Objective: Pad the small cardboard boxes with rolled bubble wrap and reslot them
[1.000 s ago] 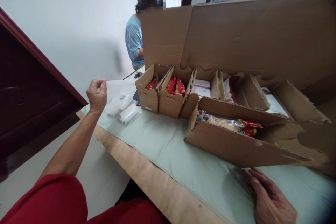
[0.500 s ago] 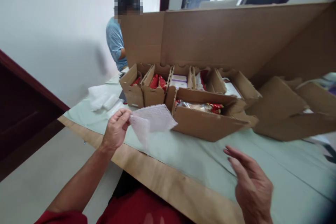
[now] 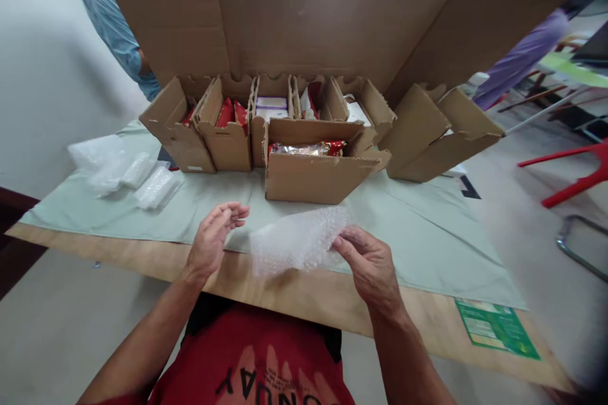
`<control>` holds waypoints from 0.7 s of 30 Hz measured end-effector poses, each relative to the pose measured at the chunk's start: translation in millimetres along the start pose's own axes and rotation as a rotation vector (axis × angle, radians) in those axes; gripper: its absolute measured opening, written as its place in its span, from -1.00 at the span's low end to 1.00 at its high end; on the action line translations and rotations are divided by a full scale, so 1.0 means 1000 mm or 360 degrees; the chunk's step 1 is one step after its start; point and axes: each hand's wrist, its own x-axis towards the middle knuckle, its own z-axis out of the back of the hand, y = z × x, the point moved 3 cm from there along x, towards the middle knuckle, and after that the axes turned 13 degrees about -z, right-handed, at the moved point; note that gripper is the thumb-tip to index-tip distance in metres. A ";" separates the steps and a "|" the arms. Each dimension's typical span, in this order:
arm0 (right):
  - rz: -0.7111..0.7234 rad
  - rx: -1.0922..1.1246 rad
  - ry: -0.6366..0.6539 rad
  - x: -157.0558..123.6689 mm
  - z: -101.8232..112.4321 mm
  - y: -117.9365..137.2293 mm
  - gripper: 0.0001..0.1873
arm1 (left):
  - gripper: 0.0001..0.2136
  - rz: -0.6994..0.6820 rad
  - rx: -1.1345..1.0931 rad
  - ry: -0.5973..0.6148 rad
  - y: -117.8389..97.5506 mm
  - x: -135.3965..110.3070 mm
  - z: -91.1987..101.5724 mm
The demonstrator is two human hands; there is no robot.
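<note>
A sheet of clear bubble wrap [image 3: 294, 242], perhaps a flat bag, hangs over the table's front edge. My right hand [image 3: 373, 266] pinches its right end between thumb and fingers. To the left of the sheet, my left hand [image 3: 213, 237] is held up with its fingers apart and nothing in it. Behind the sheet stands a cardboard bin [image 3: 318, 177] with red and clear packets inside. More bubble wrap pieces [image 3: 156, 186] lie in a pile at the table's left.
Several cardboard bins [image 3: 228, 152] with red packets and white boxes stand in a row before a tall cardboard panel [image 3: 332, 19]. Another bin [image 3: 427, 145] is at the right. A green printed sheet [image 3: 496, 328] lies on the table edge. A person's blue sleeve [image 3: 109, 19] shows behind.
The bubble wrap has passed from my left hand to my right hand. My left hand has let go and opened. The view has turned right and downward.
</note>
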 end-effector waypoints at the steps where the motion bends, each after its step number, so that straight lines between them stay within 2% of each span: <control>1: -0.0007 -0.0016 -0.0048 0.001 0.002 -0.001 -0.78 | -0.70 -0.0127 0.0151 0.0025 -0.010 -0.002 0.001; 4: -0.0051 -0.0018 -0.0109 0.004 -0.004 -0.004 -0.72 | -0.69 -0.0554 0.0653 0.0306 -0.035 -0.019 -0.017; 6: -0.0078 0.0035 -0.0064 0.006 -0.015 -0.007 -0.67 | -0.47 -0.0673 0.0853 0.0558 -0.036 -0.032 -0.039; 8: -0.0102 0.0119 0.0045 0.006 -0.024 -0.009 -0.62 | -0.35 -0.0570 0.0917 0.0683 -0.023 -0.041 -0.056; 10: -0.0155 0.0212 0.0165 0.004 -0.024 -0.012 -0.58 | -0.56 -0.0328 0.0887 0.0665 -0.006 -0.041 -0.061; 12: -0.0216 0.0266 0.0242 0.001 -0.013 -0.014 -0.54 | -0.79 -0.0111 0.0772 0.0564 0.005 -0.035 -0.054; 14: -0.0275 0.0222 0.0269 -0.003 0.006 -0.013 -0.54 | -0.85 0.0010 0.0644 0.0504 0.004 -0.025 -0.043; 15: -0.0292 0.0170 0.0271 -0.005 0.016 -0.013 -0.54 | -0.85 0.0029 0.0601 0.0512 -0.001 -0.020 -0.038; 17: -0.0327 0.0015 0.0304 -0.009 0.032 -0.013 -0.57 | -0.84 0.0018 0.0580 0.0645 -0.015 -0.009 -0.032; 19: -0.0358 -0.0180 0.0378 -0.013 0.037 -0.016 -0.58 | -0.83 -0.0061 0.0668 0.0822 -0.027 0.003 -0.034; 21: -0.0382 -0.0407 0.0422 -0.015 0.035 -0.024 -0.56 | -0.85 -0.0249 0.0911 0.0960 -0.034 0.018 -0.043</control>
